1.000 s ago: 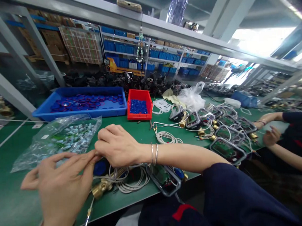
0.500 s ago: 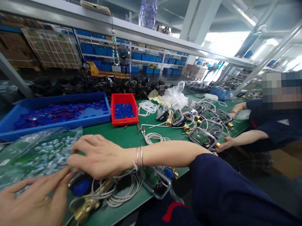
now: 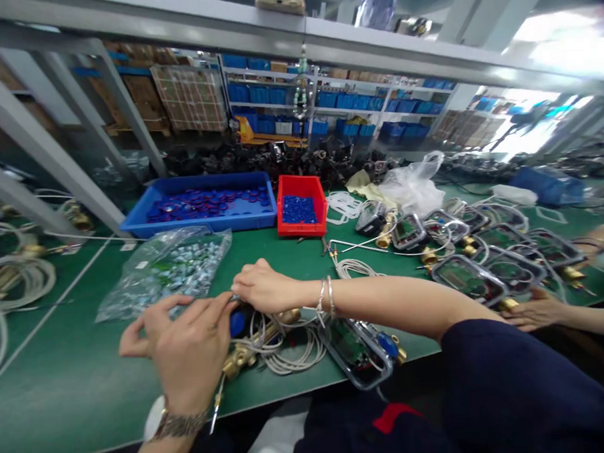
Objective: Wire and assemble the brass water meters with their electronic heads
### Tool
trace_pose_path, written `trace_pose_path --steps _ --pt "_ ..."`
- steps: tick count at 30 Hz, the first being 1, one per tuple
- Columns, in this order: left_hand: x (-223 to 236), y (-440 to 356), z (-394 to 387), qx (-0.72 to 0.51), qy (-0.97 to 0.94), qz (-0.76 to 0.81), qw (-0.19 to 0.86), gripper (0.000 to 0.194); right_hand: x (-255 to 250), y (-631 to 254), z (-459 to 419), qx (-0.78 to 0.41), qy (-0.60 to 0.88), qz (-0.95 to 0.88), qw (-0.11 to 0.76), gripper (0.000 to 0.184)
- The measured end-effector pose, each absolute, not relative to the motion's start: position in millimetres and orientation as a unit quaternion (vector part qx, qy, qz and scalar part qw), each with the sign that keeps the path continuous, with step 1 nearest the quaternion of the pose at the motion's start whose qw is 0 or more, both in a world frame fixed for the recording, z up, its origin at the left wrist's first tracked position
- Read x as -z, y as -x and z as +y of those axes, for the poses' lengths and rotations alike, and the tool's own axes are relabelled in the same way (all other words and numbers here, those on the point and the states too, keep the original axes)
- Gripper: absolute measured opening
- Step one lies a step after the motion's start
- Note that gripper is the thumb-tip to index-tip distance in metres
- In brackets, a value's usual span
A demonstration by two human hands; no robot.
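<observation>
My left hand (image 3: 189, 338), with a watch at its wrist, reaches in from the lower left, its fingertips pressed together. My right hand (image 3: 267, 288), with thin bracelets at its wrist, comes across from the right with curled fingers. The fingertips of both meet at the upper edge of a brass-bodied unit with a dark housing; whatever small thing they pinch there is hidden. Below them show the unit's brass fitting (image 3: 240, 359), its blue disc (image 3: 237, 323) and coiled white cable (image 3: 298, 357). Just behind lies a clear plastic bag (image 3: 129, 291) of small pale-blue and green pieces.
Behind the bag stand a blue tray (image 3: 202, 224) of blue discs and a red bin (image 3: 303, 230) of small blue parts. A clear-framed meter (image 3: 357, 354) lies near the front edge. More meters (image 3: 469, 279) spread rightward, where a co-worker's hand (image 3: 536, 310) touches one.
The view has swung left and back, so the bench items appear farther right and more of the left bench shows. Both hands stay together at the brass-bodied unit.
</observation>
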State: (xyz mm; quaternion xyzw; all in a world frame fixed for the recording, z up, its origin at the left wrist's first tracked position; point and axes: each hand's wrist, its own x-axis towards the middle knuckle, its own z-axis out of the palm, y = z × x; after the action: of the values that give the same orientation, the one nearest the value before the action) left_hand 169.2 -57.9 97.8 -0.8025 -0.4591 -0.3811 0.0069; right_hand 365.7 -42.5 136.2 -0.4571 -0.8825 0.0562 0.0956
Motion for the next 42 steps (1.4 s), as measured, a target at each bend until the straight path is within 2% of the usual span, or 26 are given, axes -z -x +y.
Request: trace_pose_path --steps 3,7,12,15,17,19,23,25,28,30,31,33,34,36,39,42 --pt "-105 -173 -63 0.327 0.802 -0.499 0.021 0.018 -131 -370 -41 0.027 0.386 -0.909 0.153 0.023" --pt "-106 -169 -57 0.323 0.795 -0.508 -0.071 0.017 -133 -376 -39 0.101 0.326 -0.925 0.168 0.016" --pt "-105 -173 -56 0.317 0.794 -0.508 -0.105 0.013 -129 -370 -39 0.049 0.357 -0.923 0.135 0.015" --pt "-108 -180 -67 0.331 0.782 -0.529 -0.014 0.012 -124 -363 -41 -0.036 0.445 -0.886 0.123 0.029" --pt "-109 -181 -73 0.335 0.777 -0.532 0.038 0.014 -125 -363 -43 -0.065 0.452 -0.882 0.117 0.035" --pt "-108 -178 -74 0.332 0.78 -0.53 0.027 0.014 -129 -369 -43 -0.042 0.413 -0.901 0.125 0.027" --pt "-104 -173 -65 0.316 0.787 -0.524 -0.081 0.013 -134 -376 -42 0.055 0.311 -0.94 0.128 0.016" --pt "-102 -175 -65 0.326 0.778 -0.533 -0.07 0.015 -130 -371 -42 0.021 0.355 -0.926 0.129 0.015" --pt "-100 -180 -72 0.348 0.758 -0.551 0.013 0.018 -124 -361 -45 -0.076 0.466 -0.872 0.13 0.028" --pt "-98 -179 -76 0.337 0.769 -0.544 0.008 0.014 -128 -363 -50 -0.096 0.488 -0.857 0.131 0.029" --pt "-95 -177 -77 0.323 0.783 -0.531 -0.024 0.022 -134 -369 -53 -0.094 0.488 -0.856 0.14 0.026" --pt "-89 -170 -76 0.284 0.817 -0.492 -0.102 0.056 -151 -392 -61 -0.103 0.492 -0.848 0.167 0.022" --pt "-86 -167 -74 0.265 0.832 -0.471 -0.128 0.067 -160 -409 -66 -0.118 0.489 -0.847 0.174 0.021" --pt "-77 -164 -71 0.246 0.851 -0.446 -0.13 0.064 -178 -447 -80 -0.168 0.472 -0.852 0.153 0.022" --pt "-66 -163 -70 0.265 0.85 -0.451 -0.065 0.045 -191 -501 -111 -0.244 0.445 -0.859 0.07 0.042" --pt "-62 -163 -75 0.291 0.834 -0.468 -0.027 0.047 -182 -526 -153 -0.25 0.453 -0.855 0.022 0.076"
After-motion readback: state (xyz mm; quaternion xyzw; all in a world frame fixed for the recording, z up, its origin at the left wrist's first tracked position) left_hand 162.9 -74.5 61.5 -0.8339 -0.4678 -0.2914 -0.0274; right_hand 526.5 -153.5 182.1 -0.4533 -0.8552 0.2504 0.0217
